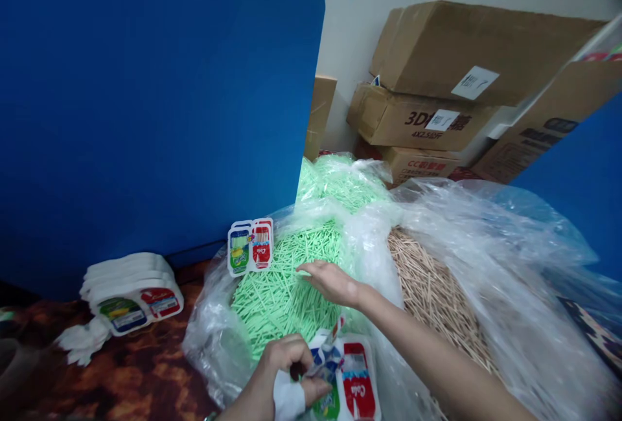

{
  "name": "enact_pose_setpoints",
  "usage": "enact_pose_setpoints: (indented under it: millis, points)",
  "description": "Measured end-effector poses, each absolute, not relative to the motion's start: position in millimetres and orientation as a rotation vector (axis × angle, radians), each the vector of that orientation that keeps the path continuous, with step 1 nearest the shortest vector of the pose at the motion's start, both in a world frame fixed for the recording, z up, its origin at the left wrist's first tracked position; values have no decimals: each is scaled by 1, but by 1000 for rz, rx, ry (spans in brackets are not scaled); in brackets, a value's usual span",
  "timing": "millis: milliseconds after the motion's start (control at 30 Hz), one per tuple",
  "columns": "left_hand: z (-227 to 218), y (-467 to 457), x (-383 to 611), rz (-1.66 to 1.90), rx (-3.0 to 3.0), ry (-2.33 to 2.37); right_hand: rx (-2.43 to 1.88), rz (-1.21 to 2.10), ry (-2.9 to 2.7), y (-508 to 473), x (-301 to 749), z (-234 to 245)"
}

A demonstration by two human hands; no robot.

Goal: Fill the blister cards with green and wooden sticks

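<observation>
Low in the view, my left hand (286, 366) is closed, thumb against fingers, on a small blue and white printed plastic packet (325, 359). A white wrap (287, 396) covers part of this hand. Beneath the packet is a two-part tray (358, 379) with a red "Cola" side and a green side, partly hidden by my left hand. My right hand (333, 282) hovers palm-down, its fingers stretched out, over thin green sticks (286, 282) heaped in a clear plastic bag (211, 314). It appears to hold nothing.
Brown sticks (437, 291) fill another clear bag on the right. More trays lie on the green sticks (250, 246) and in a stack (131, 291) at left, beside crumpled white tissue (87, 341). A blue panel (155, 103) and cardboard boxes (466, 52) stand behind.
</observation>
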State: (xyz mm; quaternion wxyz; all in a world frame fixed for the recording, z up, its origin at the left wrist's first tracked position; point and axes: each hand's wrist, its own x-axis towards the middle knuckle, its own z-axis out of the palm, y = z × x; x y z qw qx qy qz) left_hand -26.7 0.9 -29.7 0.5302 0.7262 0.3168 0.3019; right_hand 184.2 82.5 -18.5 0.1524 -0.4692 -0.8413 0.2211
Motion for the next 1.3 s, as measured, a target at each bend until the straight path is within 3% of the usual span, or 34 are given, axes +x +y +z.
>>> enact_pose_setpoints:
  millis: [233,433,533,667,867,1100,1300]
  points:
    - [-28,8,-23,763,1795,779,-1309,976,-1739,83,180,-6]
    - [-14,15,-22,839,1878,881,-1225,985,-1419,76,189,30]
    - [-16,10,-22,855,1952,832,-1399,778,-1727,68,193,38]
    - [-26,-1,-23,825,2053,660,-1710,404,-2410,60,182,13]
    - [-32,-5,-26,757,2060,643,-1667,318,-2733,59,154,-34]
    - [-32,0,-31,727,2009,674,-1629,357,-2713,70,157,-32]
    - [-25,3,-30,739,1925,711,-1648,586,-2319,74,175,-20]
